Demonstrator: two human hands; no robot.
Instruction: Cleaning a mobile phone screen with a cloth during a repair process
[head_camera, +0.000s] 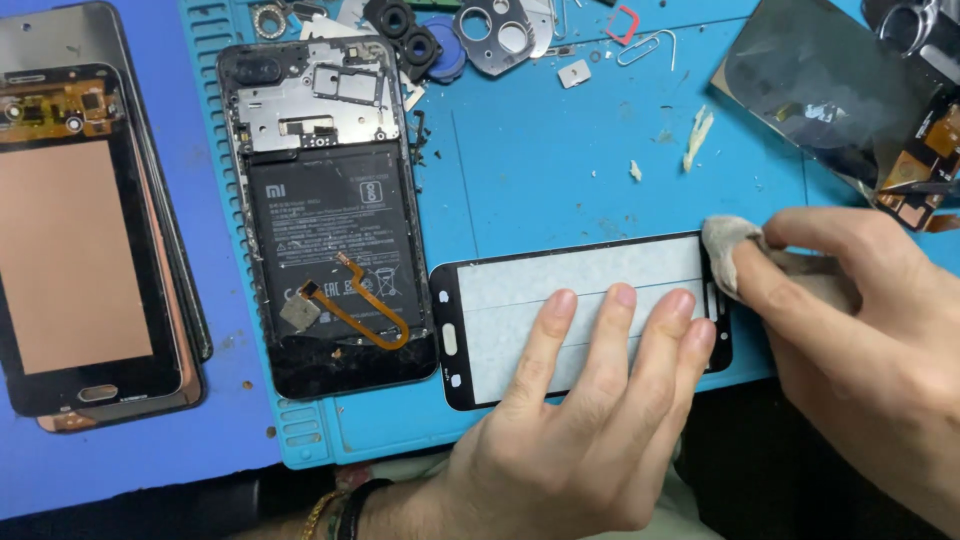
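A black-framed phone front glass (500, 290) lies flat on the blue work mat (560, 160). My left hand (570, 430) rests on it with three fingers spread flat across the pale middle of the glass. My right hand (860, 320) pinches a small beige cloth wad (725, 245) against the glass's right end. To the left of the glass lies an opened phone (325, 215) with its black battery and an orange flex cable showing.
Stacked screen panels (85, 240) lie at far left on the blue table. Camera lens rings, a paper clip (650, 45) and small parts sit at the mat's top edge. A dark display panel (830, 100) with copper flex lies at top right. White scraps dot the mat.
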